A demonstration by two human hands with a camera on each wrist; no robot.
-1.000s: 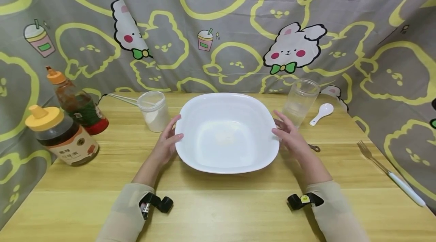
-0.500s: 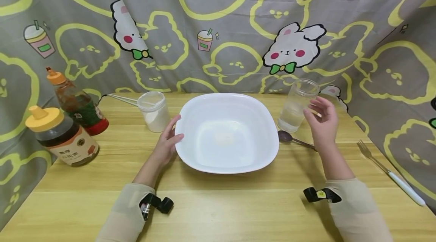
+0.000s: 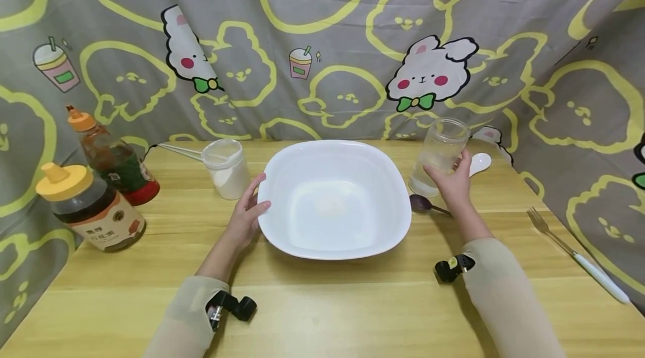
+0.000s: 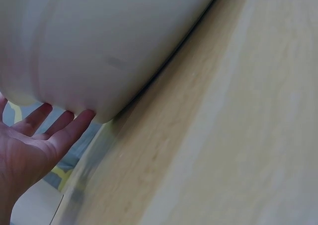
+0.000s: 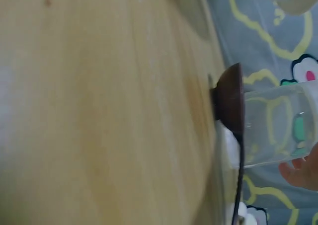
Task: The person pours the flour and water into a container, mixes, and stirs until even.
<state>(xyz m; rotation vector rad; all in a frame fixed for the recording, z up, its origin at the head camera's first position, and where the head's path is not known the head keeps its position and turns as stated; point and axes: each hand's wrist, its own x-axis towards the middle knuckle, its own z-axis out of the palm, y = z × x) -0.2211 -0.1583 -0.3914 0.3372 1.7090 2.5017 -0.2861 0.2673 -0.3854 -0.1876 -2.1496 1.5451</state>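
A white basin (image 3: 335,235) stands in the middle of the wooden table. My left hand (image 3: 245,213) holds its left side, thumb at the rim; in the left wrist view the fingertips (image 4: 88,113) meet the outer wall. At the right, my right hand (image 3: 452,181) is spread beside a clear jar (image 3: 437,148) of clear liquid. The thumb overlaps the jar's front in the head view and the fingers are at its right side, partly hidden. A dark spoon (image 3: 422,203) lies in front of the jar; its bowl shows large in the right wrist view.
Behind the right hand lies a white spoon (image 3: 481,162). A fork (image 3: 566,246) lies near the right edge. Left of the basin stand a jar of white powder (image 3: 230,176), a honey bottle (image 3: 103,218) and a red sauce bottle (image 3: 118,162). A patterned curtain (image 3: 327,55) hangs behind.
My right hand let go of the basin's right side, moved right, then came in against the clear jar's right side. The left hand stayed on the basin. The view tilted slightly up.
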